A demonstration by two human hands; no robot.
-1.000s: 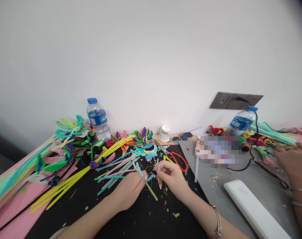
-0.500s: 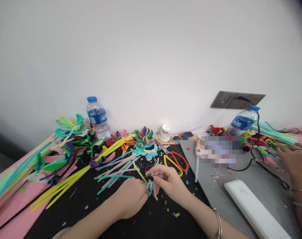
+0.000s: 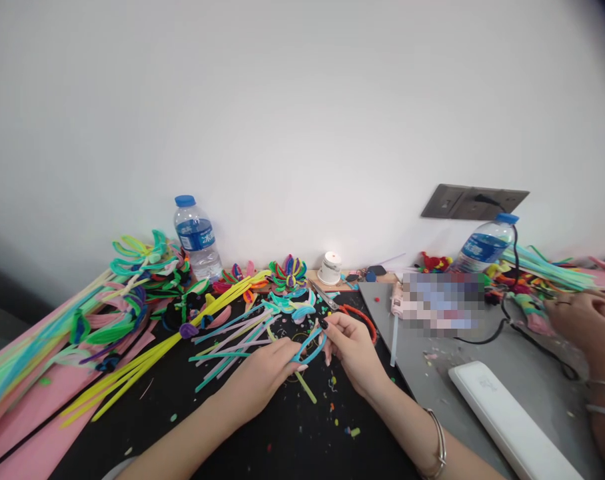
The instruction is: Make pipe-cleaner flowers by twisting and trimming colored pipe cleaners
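A blue pipe cleaner, bent into a narrow loop, is stretched between my two hands above the black table mat. My left hand pinches its left end. The fingers of my right hand are closed on the other end, a dark nail showing at the tip. Beneath the loop lies a yellow-green pipe cleaner, partly covered by my left hand. Beyond my left hand several pastel pipe cleaners fan out. Scissors with red and yellow handles lie behind my right hand, which hides part of them.
Pipe-cleaner flowers and a water bottle line the wall. A white spool stands behind the scissors. At right are a glue gun, a black cable, a white case and another person's hands.
The blue pipe cleaner, bunched between my fingers before, now shows as a longer open loop. My right hand has shifted right and slightly up. The other person's hands have come together.
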